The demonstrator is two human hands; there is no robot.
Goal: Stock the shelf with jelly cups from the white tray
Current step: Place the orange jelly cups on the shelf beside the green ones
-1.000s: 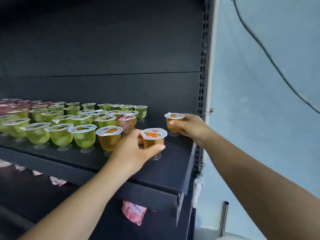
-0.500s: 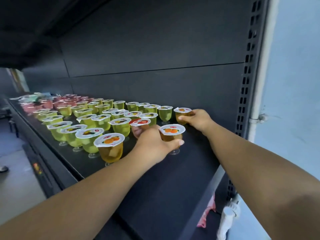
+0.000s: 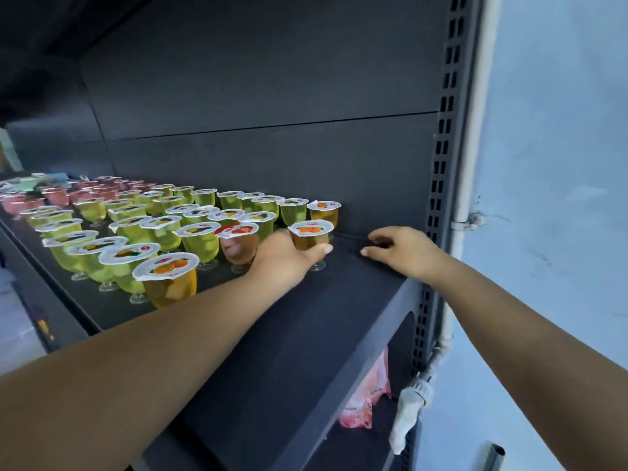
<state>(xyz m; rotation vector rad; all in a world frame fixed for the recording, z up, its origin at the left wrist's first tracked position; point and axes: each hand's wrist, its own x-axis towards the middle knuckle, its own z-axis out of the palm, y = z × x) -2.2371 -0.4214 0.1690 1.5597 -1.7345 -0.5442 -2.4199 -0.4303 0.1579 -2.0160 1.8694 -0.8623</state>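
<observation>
Several jelly cups stand in rows on the dark shelf point(image 3: 339, 300), mostly green point(image 3: 200, 239), with pink ones point(image 3: 54, 195) far left. My left hand point(image 3: 282, 256) grips an orange jelly cup point(image 3: 311, 234) that stands on the shelf beside a red-lidded cup point(image 3: 238, 246). Another orange cup point(image 3: 324, 212) stands alone at the back, at the end of the rear row. My right hand point(image 3: 397, 249) hovers just right of it, fingers loosely curled, holding nothing. A third orange cup point(image 3: 168, 280) stands at the front. The white tray is out of view.
The shelf's right part is bare up to the perforated upright point(image 3: 441, 164). A pale wall point(image 3: 560, 198) with a white pipe point(image 3: 470, 130) lies to the right. Pink packets point(image 3: 365, 396) sit on the lower shelf.
My right hand let go of the rear orange cup and drew back to the right. My left hand slid its orange cup further back along the shelf.
</observation>
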